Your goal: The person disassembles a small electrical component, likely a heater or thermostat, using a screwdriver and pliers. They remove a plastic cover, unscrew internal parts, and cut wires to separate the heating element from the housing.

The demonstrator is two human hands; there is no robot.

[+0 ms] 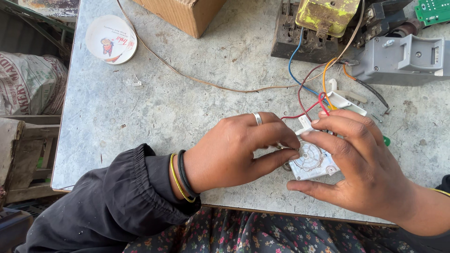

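A small white plastic timer unit with a round ribbed dial lies on the grey metal table near its front edge. My left hand, with a ring and wrist bands, pinches the unit's left side with fingertips. My right hand curls over its right side and top, thumb below it. Red, blue, orange and yellow wires run from the unit toward the back of the table.
A cardboard box and a round white lid sit at the back left. A yellow-topped transformer block, a grey plastic housing and a green circuit board crowd the back right. A thin brown wire crosses the table.
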